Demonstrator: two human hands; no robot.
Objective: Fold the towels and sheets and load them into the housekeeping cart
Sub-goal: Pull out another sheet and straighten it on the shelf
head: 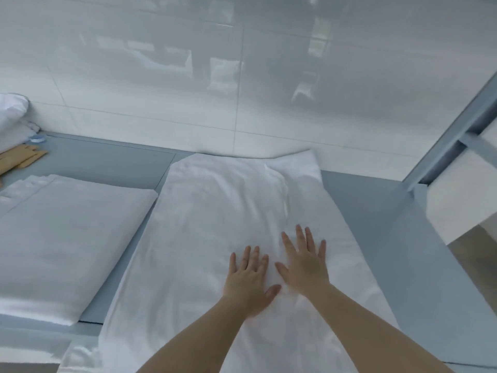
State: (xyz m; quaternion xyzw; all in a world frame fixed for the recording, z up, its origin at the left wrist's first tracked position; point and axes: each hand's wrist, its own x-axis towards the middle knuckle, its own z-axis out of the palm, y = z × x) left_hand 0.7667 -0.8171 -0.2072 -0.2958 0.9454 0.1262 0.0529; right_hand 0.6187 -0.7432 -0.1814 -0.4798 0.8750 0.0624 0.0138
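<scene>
Both hands lie flat, fingers spread, grasping nothing: the left hand [248, 281] and right hand [305, 261] press side by side on a long white sheet [215, 224] spread along the grey tabletop [376, 211]. A folded white sheet [61, 238] lies just beside it, to the left. No writing can be read

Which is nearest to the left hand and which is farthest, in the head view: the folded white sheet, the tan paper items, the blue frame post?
From the left hand, flat on the spread sheet:
1. Folded white sheet, to its left on the grey table.
2. Tan paper items, far left, at the back of the table.
3. Blue frame post, up at the right edge; close to number 2, so this order is uncertain.
</scene>
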